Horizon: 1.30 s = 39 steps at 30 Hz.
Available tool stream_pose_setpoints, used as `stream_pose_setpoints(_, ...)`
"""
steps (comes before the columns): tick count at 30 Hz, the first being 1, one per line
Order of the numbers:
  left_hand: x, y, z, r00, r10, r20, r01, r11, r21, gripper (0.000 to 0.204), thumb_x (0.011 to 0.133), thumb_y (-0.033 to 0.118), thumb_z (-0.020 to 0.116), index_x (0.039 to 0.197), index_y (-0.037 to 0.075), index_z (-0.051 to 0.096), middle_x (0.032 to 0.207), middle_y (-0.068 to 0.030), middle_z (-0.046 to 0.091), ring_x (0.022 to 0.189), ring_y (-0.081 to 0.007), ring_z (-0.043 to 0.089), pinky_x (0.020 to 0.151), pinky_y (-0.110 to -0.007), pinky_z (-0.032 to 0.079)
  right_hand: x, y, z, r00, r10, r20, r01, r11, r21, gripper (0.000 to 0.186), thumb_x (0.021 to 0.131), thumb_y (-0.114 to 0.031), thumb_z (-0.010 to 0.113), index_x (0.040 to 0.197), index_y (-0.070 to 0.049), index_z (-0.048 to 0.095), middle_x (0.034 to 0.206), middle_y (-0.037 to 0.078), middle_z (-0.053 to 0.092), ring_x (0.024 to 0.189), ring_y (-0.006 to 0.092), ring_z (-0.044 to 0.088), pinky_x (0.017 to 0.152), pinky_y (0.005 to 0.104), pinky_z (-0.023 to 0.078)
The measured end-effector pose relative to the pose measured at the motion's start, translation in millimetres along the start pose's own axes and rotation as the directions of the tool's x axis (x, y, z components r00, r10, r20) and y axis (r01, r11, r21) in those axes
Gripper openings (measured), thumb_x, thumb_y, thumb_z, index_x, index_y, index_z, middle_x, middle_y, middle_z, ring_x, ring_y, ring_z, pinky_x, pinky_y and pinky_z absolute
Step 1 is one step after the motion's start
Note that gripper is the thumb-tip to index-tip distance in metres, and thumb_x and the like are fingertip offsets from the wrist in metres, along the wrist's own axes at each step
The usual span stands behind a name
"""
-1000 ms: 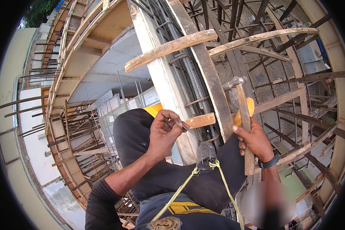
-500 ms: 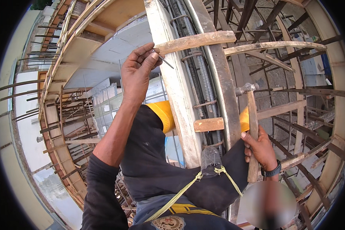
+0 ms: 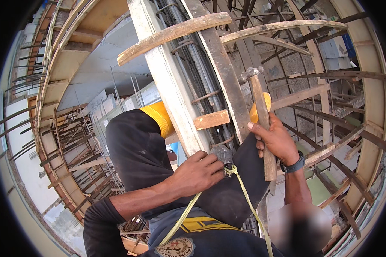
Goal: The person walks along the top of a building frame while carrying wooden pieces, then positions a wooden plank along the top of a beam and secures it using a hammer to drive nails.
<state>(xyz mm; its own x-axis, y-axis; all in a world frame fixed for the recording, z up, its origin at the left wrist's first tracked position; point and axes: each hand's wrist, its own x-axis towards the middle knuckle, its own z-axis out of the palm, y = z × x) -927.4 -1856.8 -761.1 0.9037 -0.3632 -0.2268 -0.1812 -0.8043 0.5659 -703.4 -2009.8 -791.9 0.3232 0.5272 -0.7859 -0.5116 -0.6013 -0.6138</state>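
My right hand [image 3: 274, 139] grips a hammer [image 3: 257, 92] by its wooden handle, metal head up, beside the right board of a narrow timber form. My left hand [image 3: 195, 173] is at a small clear plastic container [image 3: 221, 153] tied on a yellow-green string [image 3: 244, 192] at my lap. Its fingers are bent together, their tips hidden at the container's mouth, so what they hold does not show. A long wooden slat [image 3: 176, 36] lies across the form's pale left board [image 3: 161, 73] and dark right board [image 3: 221, 70]. A short wood block [image 3: 212, 120] spans the form nearer me.
Ribbed steel bars [image 3: 197, 64] with ties run inside the form between my legs. A yellow boot [image 3: 158, 118] shows at its left. Timber props and braces [image 3: 300, 96] stand over a lower level at right; curved plywood formwork [image 3: 75, 60] lies left.
My left hand has left the slat's end, where it held a nail, and come down to the container. The view has shifted; the hammer stays in my right hand.
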Motion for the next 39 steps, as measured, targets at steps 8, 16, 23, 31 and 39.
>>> stream_pose_setpoints(8, 26.7, 9.6, 0.6, 0.985, -0.166, -0.057, 0.174, 0.964, 0.200, 0.021, 0.085, 0.025, 0.065, 0.101, 0.015, 0.075, 0.156, -0.0096, 0.041, 0.141, -0.0323, 0.039, 0.113, -0.054, 0.032, 10.4, 8.6, 3.0, 0.998, -0.060, 0.027, 0.061, 0.998, -0.021, 0.049, 0.092, -0.029, 0.075, 0.118, 0.003, 0.048, 0.073, 0.003, 0.056, 0.052, 0.0113, 0.056, 0.043, 0.0306, 0.053)
stream_pose_setpoints(16, 42.3, 16.4, -6.8, 0.997, 0.002, 0.078, -0.031, 0.924, 0.380, 0.032, 0.091, 0.022, 0.057, 0.114, 0.005, 0.070, 0.128, -0.0146, 0.058, 0.133, -0.0311, 0.049, 0.116, -0.055, 0.032, 2.2, 13.2, -8.4, 0.995, -0.087, 0.041, 0.085, 0.995, 0.043, 0.048, 0.090, -0.028, 0.078, 0.112, 0.003, 0.049, 0.076, 0.005, 0.058, 0.053, 0.0120, 0.057, 0.044, 0.0322, 0.054)
stream_pose_setpoints(23, 26.9, 13.4, -2.2, 0.985, -0.098, 0.144, -0.015, 0.777, 0.629, 0.033, 0.092, 0.024, 0.054, 0.113, 0.008, 0.073, 0.115, -0.0153, 0.065, 0.116, -0.0363, 0.059, 0.112, -0.056, 0.036, 4.1, 11.8, -7.9, 0.997, -0.057, 0.060, 0.056, 0.998, 0.020, 0.049, 0.090, -0.027, 0.077, 0.110, 0.005, 0.047, 0.077, 0.007, 0.059, 0.055, 0.0128, 0.059, 0.044, 0.0327, 0.056)
stream_pose_setpoints(31, 60.3, 19.8, 34.9, 0.973, -0.104, 0.204, -0.039, 0.801, 0.598, 0.037, 0.092, 0.022, 0.053, 0.108, -0.003, 0.074, 0.120, -0.0229, 0.062, 0.121, -0.0434, 0.056, 0.115, -0.062, 0.029, 0.5, 14.9, -9.6, 0.999, -0.043, 0.007, 0.043, 0.997, 0.058, 0.050, 0.088, -0.026, 0.079, 0.107, 0.004, 0.043, 0.074, 0.007, 0.056, 0.052, 0.0150, 0.059, 0.044, 0.0345, 0.056)
stream_pose_setpoints(39, 57.4, 24.1, 40.8, 0.946, -0.163, 0.281, -0.060, 0.762, 0.645, 0.034, 0.091, 0.022, 0.054, 0.106, 0.000, 0.076, 0.132, -0.0232, 0.056, 0.120, -0.0422, 0.057, 0.115, -0.063, 0.029, 2.1, 13.5, -5.2, 0.995, -0.094, 0.020, 0.093, 0.993, 0.066, 0.053, 0.089, -0.025, 0.079, 0.111, 0.006, 0.042, 0.076, 0.010, 0.059, 0.051, 0.0165, 0.059, 0.043, 0.0352, 0.055)
